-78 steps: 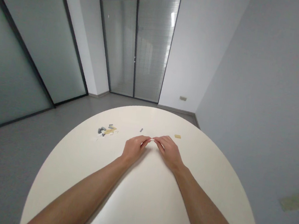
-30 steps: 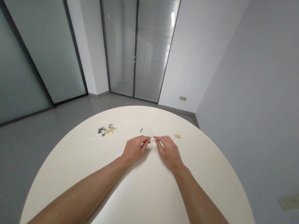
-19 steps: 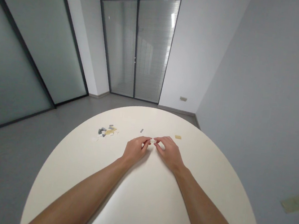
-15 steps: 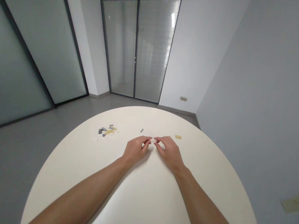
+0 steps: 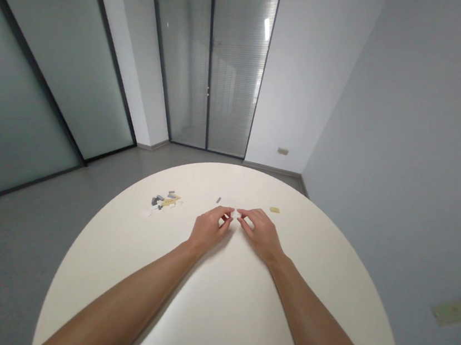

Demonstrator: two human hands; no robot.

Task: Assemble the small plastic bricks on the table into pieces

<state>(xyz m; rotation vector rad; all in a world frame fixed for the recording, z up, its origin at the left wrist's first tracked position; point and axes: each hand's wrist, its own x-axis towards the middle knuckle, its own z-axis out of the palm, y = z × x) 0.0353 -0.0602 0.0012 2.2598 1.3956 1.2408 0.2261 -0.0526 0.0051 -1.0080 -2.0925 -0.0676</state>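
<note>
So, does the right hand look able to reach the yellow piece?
Probably yes: the yellow piece lies just beyond the right hand with nothing visible between, though that hand seems occupied with a small white piece.

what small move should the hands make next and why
Probably a slight pinch inward, to steady the small white piece: the left hand and right hand have their fingertips at either side of it, though how firmly either grips it is too small to tell.
</note>
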